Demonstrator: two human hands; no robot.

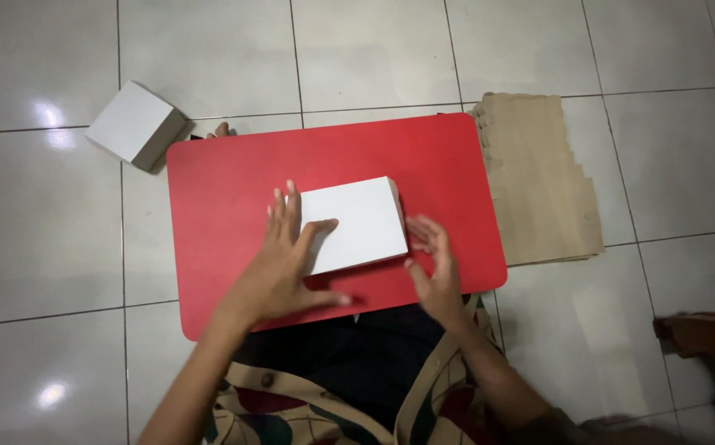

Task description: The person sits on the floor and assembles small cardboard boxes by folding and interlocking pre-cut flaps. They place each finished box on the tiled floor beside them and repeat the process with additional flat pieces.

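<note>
Seen from above: a white box [356, 224] sits mid-top on a small red bench [234, 173] over a tiled floor [36, 239]. Left hand [279, 268], fingers spread, lies flat w/ index finger on the box's left edge; right hand [433, 268], open & loosely curled, hovers just beside its right side. Second white box [136, 124] lies on the floor, upper left; flat cardboard sheets [539, 177] stacked at right.

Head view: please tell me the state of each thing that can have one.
White box on table: closed, lying flat.
White box on floor: closed, untouched.
Cardboard sheets: flat, stacked, unfolded.
Left hand: open, fingers on the table box.
Right hand: open, beside the box's edge.
</note>
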